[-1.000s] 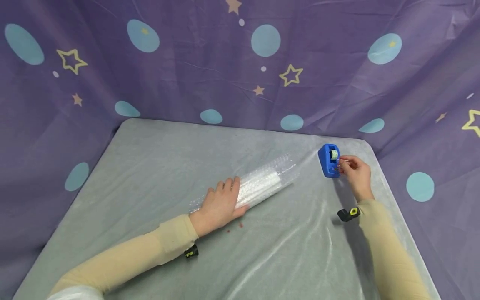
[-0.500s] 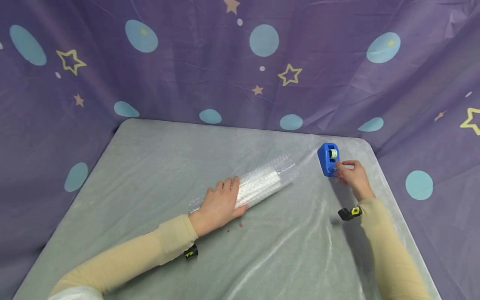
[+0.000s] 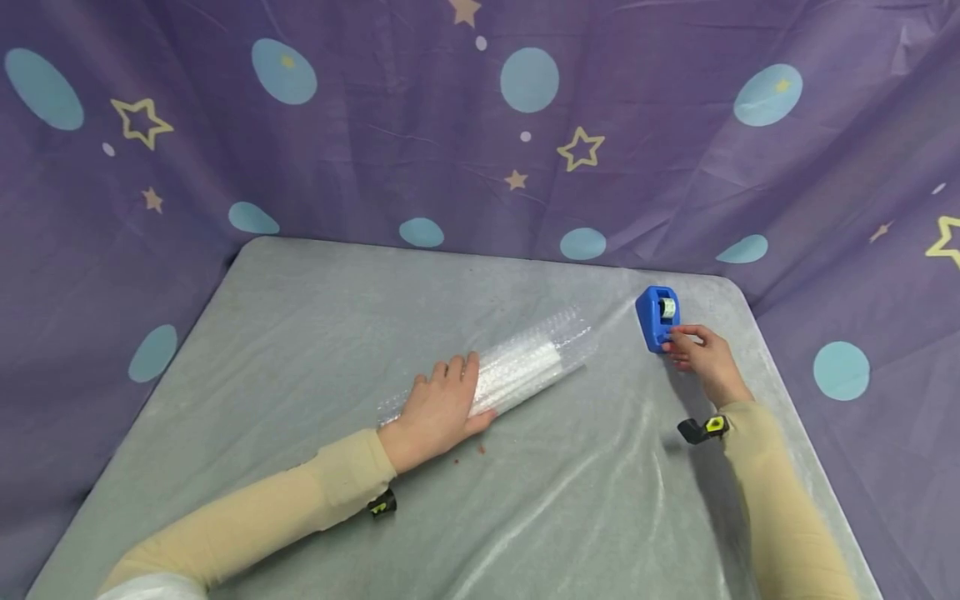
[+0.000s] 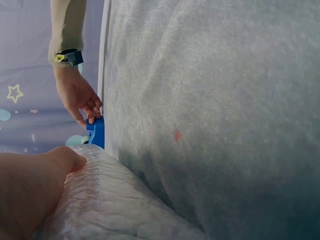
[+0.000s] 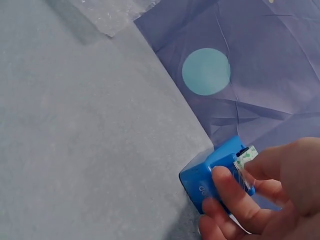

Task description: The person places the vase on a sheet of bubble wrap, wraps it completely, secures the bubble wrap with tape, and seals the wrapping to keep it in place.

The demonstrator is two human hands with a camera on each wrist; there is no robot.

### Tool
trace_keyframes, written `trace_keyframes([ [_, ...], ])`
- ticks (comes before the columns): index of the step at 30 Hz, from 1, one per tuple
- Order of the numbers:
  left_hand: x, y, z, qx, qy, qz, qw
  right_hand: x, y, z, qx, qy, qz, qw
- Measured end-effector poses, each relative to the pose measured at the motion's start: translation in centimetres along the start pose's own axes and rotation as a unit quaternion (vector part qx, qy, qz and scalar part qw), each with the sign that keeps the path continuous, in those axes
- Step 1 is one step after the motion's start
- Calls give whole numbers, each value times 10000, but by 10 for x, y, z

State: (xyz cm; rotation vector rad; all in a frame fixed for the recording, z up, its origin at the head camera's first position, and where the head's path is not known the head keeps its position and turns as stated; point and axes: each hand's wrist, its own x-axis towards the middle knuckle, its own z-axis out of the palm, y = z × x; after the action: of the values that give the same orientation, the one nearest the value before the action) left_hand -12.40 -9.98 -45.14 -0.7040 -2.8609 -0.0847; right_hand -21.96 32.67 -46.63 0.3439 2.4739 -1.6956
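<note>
A bubble-wrapped roll (image 3: 521,371) with something white inside lies slantwise mid-table. My left hand (image 3: 435,408) rests across its near end, fingers spread over the top and thumb along the side; in the left wrist view the thumb touches the bubble wrap (image 4: 110,200). Toward the far right corner stands a blue tape dispenser (image 3: 657,320) holding a small roll of tape (image 5: 245,159) with a white and green core. My right hand (image 3: 705,358) is at the dispenser's cutter end, thumb and forefinger pinching the tape there; the clear end itself is largely hidden by the fingers.
A grey cloth covers the table (image 3: 337,308), with small red specks (image 3: 482,449) near the left hand. Purple curtains (image 3: 420,133) with stars and blue dots border the table at the back and sides. Each wrist wears a small black camera (image 3: 702,429).
My right hand has shifted slightly down and toward the front of the dispenser, its fingers closing in at the cutter. The left hand and the bubble-wrapped roll have stayed put.
</note>
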Motion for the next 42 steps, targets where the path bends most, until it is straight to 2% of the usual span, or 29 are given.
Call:
trace_keyframes([
  [11,0,-1,3,68,231,125,9996,-4,7,-7,391,-409,-136,9983],
  [17,0,-1,3,-8,230,83,9997,-9,7,0,-155,121,-218,9996],
  [20,0,-1,3,12,259,106,9996,-10,5,3,-149,342,-206,9991],
  [26,0,-2,4,92,445,195,9988,-13,-8,4,3,510,-346,9981],
  [33,1,-2,4,36,457,190,9988,-13,-13,5,1044,565,-405,9921],
  [38,1,-2,4,70,509,186,9985,-11,-13,8,67,830,-219,9963],
  [42,1,-2,4,79,425,157,9989,-6,-15,10,-1055,982,-86,9895],
])
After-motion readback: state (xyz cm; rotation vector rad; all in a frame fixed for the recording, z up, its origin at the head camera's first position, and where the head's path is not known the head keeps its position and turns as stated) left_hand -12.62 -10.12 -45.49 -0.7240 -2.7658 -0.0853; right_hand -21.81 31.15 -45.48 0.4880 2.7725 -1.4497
